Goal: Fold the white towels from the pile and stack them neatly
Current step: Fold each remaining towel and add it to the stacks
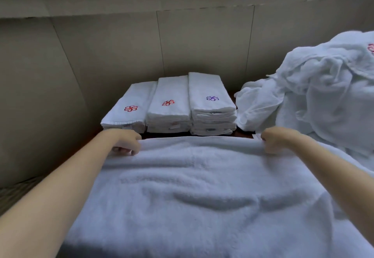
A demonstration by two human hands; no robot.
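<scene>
A white towel (202, 187) is spread flat in the foreground; its far edge is pinched at the corners by the left hand (126, 141) and right hand (276, 139); a first fold seems in hand; next, that edge likely needs drawing over evenly; three folded stacks (169, 106) stand beyond, the unfolded pile (313, 92) at right.

My left hand (126, 141) and right hand (272, 139) gripping the far corners of the spread towel (202, 187) before me, three folded stacks (169, 104) side by side behind it, unfolded pile (315, 88) to their right
</scene>
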